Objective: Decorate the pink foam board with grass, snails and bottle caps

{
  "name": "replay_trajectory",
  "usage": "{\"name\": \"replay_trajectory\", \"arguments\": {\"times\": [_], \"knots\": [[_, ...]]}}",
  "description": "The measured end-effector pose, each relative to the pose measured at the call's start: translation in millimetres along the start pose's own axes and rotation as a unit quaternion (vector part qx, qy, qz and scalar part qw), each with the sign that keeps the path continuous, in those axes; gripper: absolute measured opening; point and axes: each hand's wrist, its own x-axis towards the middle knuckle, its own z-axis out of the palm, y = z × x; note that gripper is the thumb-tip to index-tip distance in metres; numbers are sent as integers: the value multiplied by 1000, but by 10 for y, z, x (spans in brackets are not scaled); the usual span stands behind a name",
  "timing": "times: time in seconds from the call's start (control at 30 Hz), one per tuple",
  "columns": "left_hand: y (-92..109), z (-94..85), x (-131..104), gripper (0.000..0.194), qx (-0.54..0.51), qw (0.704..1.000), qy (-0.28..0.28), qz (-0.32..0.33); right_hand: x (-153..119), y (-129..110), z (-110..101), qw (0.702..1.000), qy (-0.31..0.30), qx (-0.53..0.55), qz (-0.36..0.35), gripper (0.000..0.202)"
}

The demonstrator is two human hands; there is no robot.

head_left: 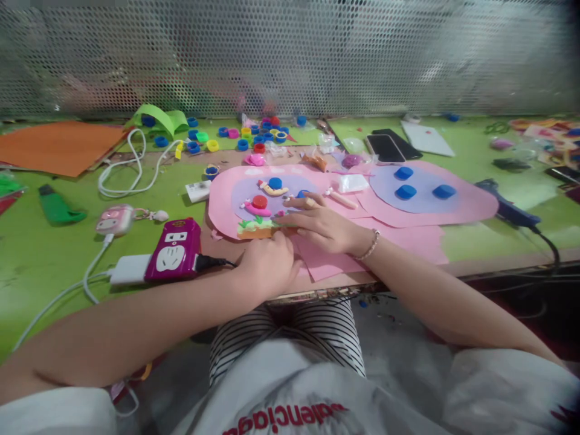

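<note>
On a pink paper shape with a purple centre, my left hand rests at the lower edge, fingers curled beside a green and brown clay piece. What its fingertips hold, if anything, is hidden. My right hand lies palm down over the same shape, its fingers spread and pointing left. Near its fingertips are a pink clay figure with a red cap and a cream clay figure beside a blue cap. Another cream figure lies above my right hand.
Three blue caps sit on a second pink and purple shape at the right, beside a glue gun. A magenta power socket with cables stands left. Bottle caps, phones and orange paper lie farther back.
</note>
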Motion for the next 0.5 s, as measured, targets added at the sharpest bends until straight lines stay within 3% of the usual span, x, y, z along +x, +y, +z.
{"name": "replay_trajectory", "arguments": {"times": [0.5], "knots": [[3, 4, 9, 49, -15, 1000, -8, -8, 61, -80, 87, 999, -11, -31, 7, 45]]}}
